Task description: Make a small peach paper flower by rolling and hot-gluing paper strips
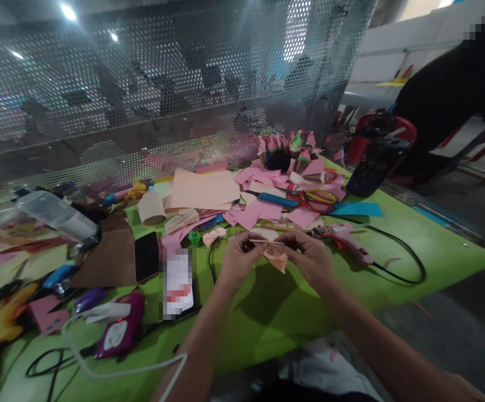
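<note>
Between my hands, above the front middle of the green table (pixel 293 329), is a small folded peach piece (pixel 276 260) that looks like paper or foam sheet. A thin pale stick (pixel 270 242) runs across its top edge. My left hand (pixel 242 257) is closed in a pinch at the stick's left end. My right hand (pixel 309 257) pinches the peach piece and the stick from the right. The fingertips partly hide how the two meet. Just left of my hands lie a pale pink folded piece (pixel 214 237) and a small green one (pixel 194 238).
A pink glue gun (pixel 353 245) with a black cable lies right of my hands. Behind are pink scraps (pixel 259 212), scissors (pixel 315 201), a blue-handled tool (pixel 276 200) and ice-cream-like cones (pixel 296 142). Two phones (pixel 147 257), a clear bottle (pixel 53 215) and a dark bottle (pixel 368 162) stand around.
</note>
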`<state>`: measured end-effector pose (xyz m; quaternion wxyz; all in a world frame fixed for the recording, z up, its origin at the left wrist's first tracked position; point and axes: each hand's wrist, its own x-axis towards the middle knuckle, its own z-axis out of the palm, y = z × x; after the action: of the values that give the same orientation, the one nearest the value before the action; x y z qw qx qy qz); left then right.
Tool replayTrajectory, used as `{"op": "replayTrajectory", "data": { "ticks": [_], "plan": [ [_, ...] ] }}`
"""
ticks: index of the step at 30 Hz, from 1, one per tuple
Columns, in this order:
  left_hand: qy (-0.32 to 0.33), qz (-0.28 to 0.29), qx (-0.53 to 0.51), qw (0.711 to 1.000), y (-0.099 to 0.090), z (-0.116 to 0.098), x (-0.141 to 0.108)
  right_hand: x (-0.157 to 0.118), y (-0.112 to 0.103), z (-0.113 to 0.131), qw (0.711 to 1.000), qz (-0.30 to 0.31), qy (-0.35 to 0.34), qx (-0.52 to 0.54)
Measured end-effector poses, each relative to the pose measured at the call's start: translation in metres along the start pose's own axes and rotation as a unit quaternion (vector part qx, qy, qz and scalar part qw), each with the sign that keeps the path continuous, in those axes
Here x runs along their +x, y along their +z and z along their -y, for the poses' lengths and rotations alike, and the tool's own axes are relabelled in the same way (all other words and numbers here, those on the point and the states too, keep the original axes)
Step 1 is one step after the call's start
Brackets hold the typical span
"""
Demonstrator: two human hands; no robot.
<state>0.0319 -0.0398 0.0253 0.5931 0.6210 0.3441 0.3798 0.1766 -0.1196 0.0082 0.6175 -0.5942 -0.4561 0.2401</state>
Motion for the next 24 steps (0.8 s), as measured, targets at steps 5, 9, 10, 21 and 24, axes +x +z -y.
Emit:
{"op": "replayTrajectory", "data": {
  "ticks": [5, 9, 10, 21, 24],
  "plan": [
    [0.000, 0.013, 0.013, 1.000, 0.000, -0.004, -0.001, 0.000, 0.001, 0.002, 1.000, -0.013, -0.010, -0.013],
    [0.011, 0.013, 0.026, 1.000, 0.001, -0.007, -0.002, -0.001, 0.001, 0.004, 1.000, -0.008, -0.015, -0.018],
    [0.014, 0.012, 0.026, 1.000, 0.001, -0.007, -0.002, -0.001, 0.001, 0.004, 1.000, -0.005, -0.016, -0.020],
    [-0.002, -0.024, -0.009, 1.000, -0.005, -0.006, 0.001, 0.023, 0.002, 0.018, 0.993, 0.067, -0.077, -0.066],
    [-0.007, -0.025, -0.025, 0.999, -0.008, -0.007, 0.001, 0.032, 0.005, 0.019, 0.989, 0.086, -0.096, -0.077]
  ]
}}
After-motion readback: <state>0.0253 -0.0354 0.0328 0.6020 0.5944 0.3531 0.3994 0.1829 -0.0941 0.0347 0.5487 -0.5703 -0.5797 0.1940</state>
